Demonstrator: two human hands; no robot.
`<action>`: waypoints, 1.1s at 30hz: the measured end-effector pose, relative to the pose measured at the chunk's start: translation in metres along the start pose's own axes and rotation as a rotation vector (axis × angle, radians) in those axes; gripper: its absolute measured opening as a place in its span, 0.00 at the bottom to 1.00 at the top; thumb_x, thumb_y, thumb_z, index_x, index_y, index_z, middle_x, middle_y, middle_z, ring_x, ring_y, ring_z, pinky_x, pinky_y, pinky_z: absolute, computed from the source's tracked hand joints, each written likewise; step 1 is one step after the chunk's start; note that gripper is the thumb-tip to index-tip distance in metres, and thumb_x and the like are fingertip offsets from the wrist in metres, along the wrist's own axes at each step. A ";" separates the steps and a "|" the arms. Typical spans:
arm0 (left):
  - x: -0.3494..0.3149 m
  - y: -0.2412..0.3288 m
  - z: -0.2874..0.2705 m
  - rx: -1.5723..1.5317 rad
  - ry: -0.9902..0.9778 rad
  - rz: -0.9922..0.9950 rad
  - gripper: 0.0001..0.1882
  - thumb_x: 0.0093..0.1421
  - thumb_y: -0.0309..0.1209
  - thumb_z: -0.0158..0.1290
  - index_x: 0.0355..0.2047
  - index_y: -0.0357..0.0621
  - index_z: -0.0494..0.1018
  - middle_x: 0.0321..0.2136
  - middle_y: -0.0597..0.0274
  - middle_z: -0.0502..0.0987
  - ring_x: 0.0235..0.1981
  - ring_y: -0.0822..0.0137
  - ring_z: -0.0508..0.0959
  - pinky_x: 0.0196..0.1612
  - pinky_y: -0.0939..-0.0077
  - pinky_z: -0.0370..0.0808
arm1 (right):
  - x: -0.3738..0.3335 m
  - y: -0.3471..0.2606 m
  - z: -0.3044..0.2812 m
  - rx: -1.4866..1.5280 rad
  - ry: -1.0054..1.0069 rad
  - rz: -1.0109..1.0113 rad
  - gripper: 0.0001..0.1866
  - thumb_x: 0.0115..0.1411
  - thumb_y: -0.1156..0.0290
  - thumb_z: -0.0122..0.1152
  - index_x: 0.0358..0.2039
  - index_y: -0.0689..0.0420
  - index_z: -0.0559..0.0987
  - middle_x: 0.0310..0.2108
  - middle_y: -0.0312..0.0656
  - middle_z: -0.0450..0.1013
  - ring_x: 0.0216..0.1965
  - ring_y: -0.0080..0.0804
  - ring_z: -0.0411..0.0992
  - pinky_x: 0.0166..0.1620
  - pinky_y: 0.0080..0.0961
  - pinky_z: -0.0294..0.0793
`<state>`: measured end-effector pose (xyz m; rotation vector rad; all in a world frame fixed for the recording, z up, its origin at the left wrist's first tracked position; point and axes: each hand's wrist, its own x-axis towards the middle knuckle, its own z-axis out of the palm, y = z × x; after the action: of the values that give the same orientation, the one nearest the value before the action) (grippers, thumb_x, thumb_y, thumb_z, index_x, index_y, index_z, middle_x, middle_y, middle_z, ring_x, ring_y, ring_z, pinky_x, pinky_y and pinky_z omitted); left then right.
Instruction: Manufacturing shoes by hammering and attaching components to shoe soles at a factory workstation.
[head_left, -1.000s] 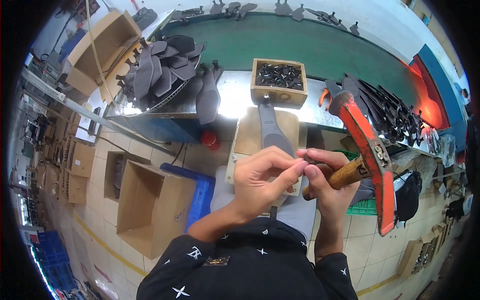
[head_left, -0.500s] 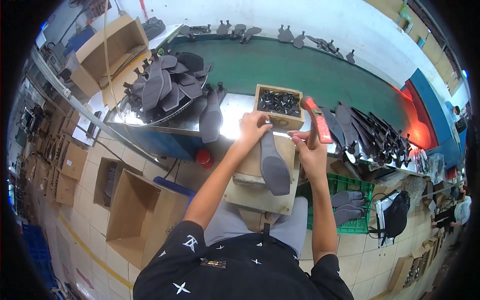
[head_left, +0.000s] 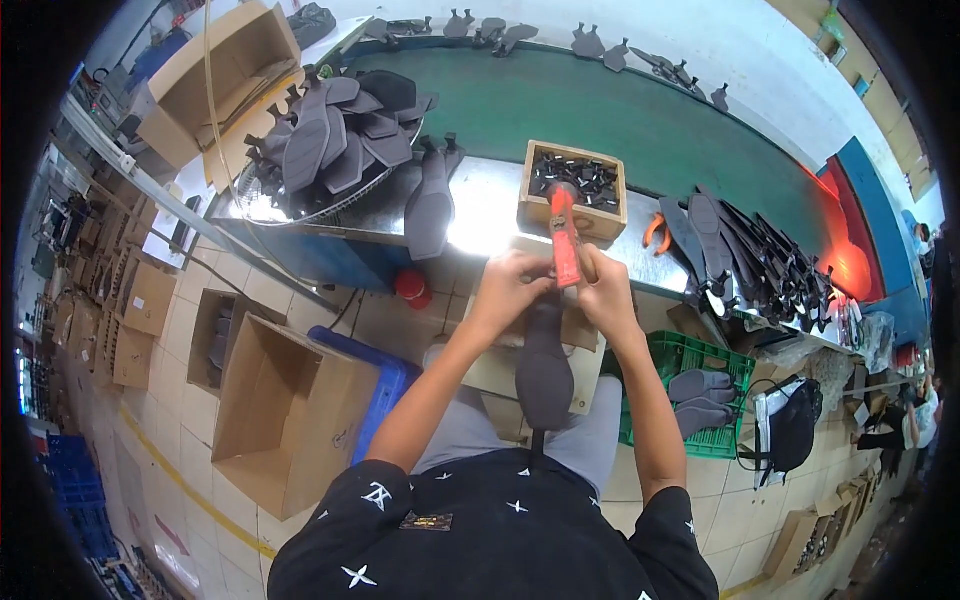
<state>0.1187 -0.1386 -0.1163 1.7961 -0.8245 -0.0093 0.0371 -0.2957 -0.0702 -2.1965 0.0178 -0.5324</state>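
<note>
Closest in, a dark sole (head_left: 545, 375) stretches toward 6 o'clock over a pale board (head_left: 493, 372), its narrow end right up at the fingers! The left hand (head_left: 512, 290) is bent in at that end; the hammer covers the fingertips, so whether they clench the sole or some small piece, I cannot tell. The right hand (head_left: 608, 290) has a firm grasp on the hammer (head_left: 563, 240), red head up, just beside the left fingers.

Out to 4 o'clock, a green crate (head_left: 705, 347) carries grey soles (head_left: 700, 385). Over at 8, a big cardboard carton (head_left: 330, 420) gapes open, and just past it, nearer 9, a smaller carton (head_left: 207, 345) has dark grey pieces tucked inside.

Up at 12, what a fill! The wooden box (head_left: 600, 222) brims with small black parts (head_left: 592, 178), a few glinting. At 10, the wire basket (head_left: 345, 207) is heaped above its rim with heeled soles (head_left: 320, 150). Farther along that line, a tilted brown box (head_left: 225, 85) shows loose cardboard within.
</note>
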 end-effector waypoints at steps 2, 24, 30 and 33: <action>-0.003 -0.001 -0.003 -0.004 0.017 0.000 0.14 0.49 0.29 0.64 0.38 0.42 0.82 0.31 0.50 0.81 0.32 0.56 0.81 0.38 0.67 0.78 | -0.001 0.000 -0.002 -0.042 -0.020 -0.017 0.07 0.54 0.82 0.60 0.34 0.62 0.76 0.28 0.53 0.74 0.32 0.55 0.74 0.34 0.36 0.72; -0.003 -0.005 -0.010 0.019 -0.022 0.033 0.17 0.49 0.35 0.68 0.34 0.35 0.81 0.27 0.43 0.80 0.26 0.56 0.82 0.32 0.64 0.77 | -0.012 -0.005 0.011 -0.259 0.024 -0.145 0.16 0.48 0.84 0.59 0.39 0.57 0.76 0.34 0.48 0.77 0.36 0.53 0.75 0.37 0.42 0.74; -0.001 -0.009 -0.008 -0.065 -0.067 -0.025 0.20 0.49 0.36 0.68 0.37 0.35 0.79 0.27 0.44 0.80 0.28 0.53 0.82 0.33 0.63 0.77 | -0.009 -0.006 0.012 -0.306 0.043 -0.133 0.17 0.46 0.84 0.59 0.39 0.56 0.76 0.34 0.46 0.77 0.37 0.52 0.75 0.37 0.42 0.74; 0.001 0.004 -0.014 -0.047 -0.111 0.036 0.19 0.51 0.36 0.67 0.39 0.37 0.78 0.27 0.47 0.80 0.29 0.55 0.82 0.34 0.64 0.77 | -0.008 -0.014 0.009 -0.290 0.008 -0.126 0.18 0.46 0.84 0.59 0.39 0.55 0.76 0.35 0.46 0.77 0.38 0.51 0.75 0.38 0.41 0.75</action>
<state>0.1230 -0.1277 -0.1069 1.7490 -0.9280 -0.1047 0.0307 -0.2788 -0.0675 -2.4905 -0.0422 -0.6420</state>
